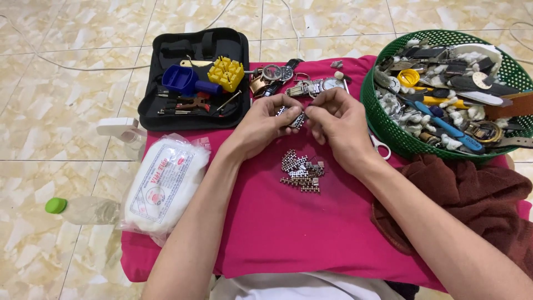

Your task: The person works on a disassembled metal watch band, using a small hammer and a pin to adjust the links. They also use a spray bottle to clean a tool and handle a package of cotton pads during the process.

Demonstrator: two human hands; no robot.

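My left hand (265,123) and my right hand (336,125) meet over a pink cloth (288,228), both pinching a short metal watch-band piece (296,118) between their fingertips. Just below the hands lies a small pile of loose metal band links (301,171) on the cloth. Several wristwatches (294,80) lie beyond my hands at the cloth's far edge.
An open black tool case (194,78) with a yellow block and blue holder sits far left. A green basket (388,125) full of tools and watch parts stands right, scissors (380,146) beside it. A white cotton packet (164,186), a clear bottle (83,210) and a brown towel (461,205) lie nearby.
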